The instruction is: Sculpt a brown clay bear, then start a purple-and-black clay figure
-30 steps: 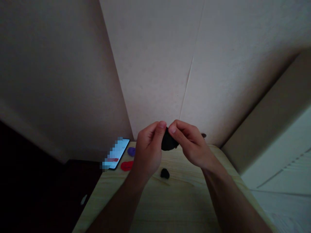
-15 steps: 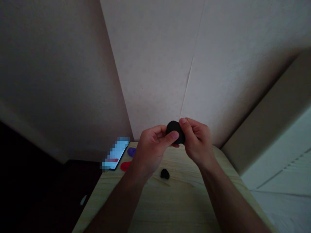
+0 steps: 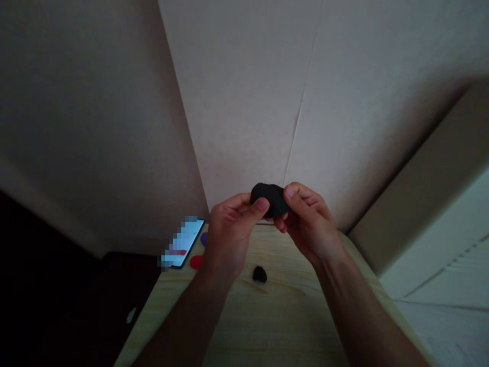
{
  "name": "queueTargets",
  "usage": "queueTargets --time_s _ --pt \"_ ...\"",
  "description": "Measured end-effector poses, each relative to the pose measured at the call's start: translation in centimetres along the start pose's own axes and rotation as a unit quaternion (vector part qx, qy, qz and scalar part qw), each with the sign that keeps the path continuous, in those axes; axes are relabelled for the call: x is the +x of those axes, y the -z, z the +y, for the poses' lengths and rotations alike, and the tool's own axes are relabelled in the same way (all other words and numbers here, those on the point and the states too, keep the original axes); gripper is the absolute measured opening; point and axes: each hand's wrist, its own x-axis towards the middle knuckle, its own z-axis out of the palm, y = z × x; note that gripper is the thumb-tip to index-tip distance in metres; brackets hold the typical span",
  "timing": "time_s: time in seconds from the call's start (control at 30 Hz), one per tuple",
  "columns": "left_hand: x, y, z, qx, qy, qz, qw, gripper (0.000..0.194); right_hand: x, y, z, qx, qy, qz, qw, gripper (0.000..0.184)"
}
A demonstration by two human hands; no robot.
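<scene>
A soft black lump of modelling clay [image 3: 274,198] is held up above the table between both hands. My left hand [image 3: 232,232] pinches its left end, thumb on the near face and fingers behind. My right hand [image 3: 315,219] grips the right end between thumb and fingers. The lump looks stretched sideways, with a slight dip in its upper edge. Below the hands, a smaller black clay piece [image 3: 260,274] lies on the wooden table [image 3: 275,321]. Beside my left wrist are a red piece [image 3: 196,262] and a purple piece [image 3: 204,238], both partly hidden by that hand.
At the table's left edge lies a phone [image 3: 187,243] with a lit, blurred-out screen. A pale wall [image 3: 244,127] rises behind the table. To the right stands a light-coloured piece of furniture [image 3: 439,229]. The floor at left is dark.
Both hands have moved slightly apart, the left one shifting left. Between them the black clay has gone from a compact round lump to a longer, wider shape.
</scene>
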Motion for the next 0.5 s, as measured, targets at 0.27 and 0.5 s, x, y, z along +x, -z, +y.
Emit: queueTargets --time_s 0.27,0.5 --pt "0.3 0.6 -0.6 0.012 0.019 0.005 1.000 0.017 0.5 0.8 0.5 -0.055 0.049 0.028 0.997 0.038" --pt "0.3 0.8 -0.5 -0.005 0.003 0.070 0.998 0.021 0.5 0.7 -0.3 -0.043 -0.009 0.007 0.999 0.030"
